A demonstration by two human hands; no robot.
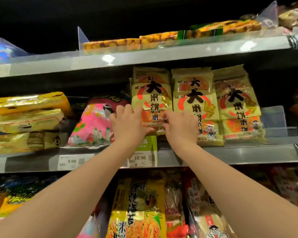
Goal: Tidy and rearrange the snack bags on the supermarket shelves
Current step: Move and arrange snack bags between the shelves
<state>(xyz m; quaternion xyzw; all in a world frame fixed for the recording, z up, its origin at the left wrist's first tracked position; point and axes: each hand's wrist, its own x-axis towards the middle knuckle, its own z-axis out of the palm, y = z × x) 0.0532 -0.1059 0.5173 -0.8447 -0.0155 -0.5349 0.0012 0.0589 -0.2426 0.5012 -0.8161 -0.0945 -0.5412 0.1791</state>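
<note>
Three rows of pale yellow rice cracker bags with black characters and red circles stand upright on the middle shelf (230,154). Both my hands hold the lower part of the leftmost yellow bag (151,98). My left hand (127,122) grips its left edge with fingers wrapped around it. My right hand (180,125) pinches its right lower side. The middle yellow bag (195,103) and the right yellow bag (237,103) stand beside it. A pink bag (93,124) leans just left of my left hand.
Flat yellow bags (26,114) are stacked at the left of the middle shelf. Price tags (141,158) hang on the shelf edge. The upper shelf (144,57) holds orange packs and clear dividers. More snack bags (138,208) fill the shelf below.
</note>
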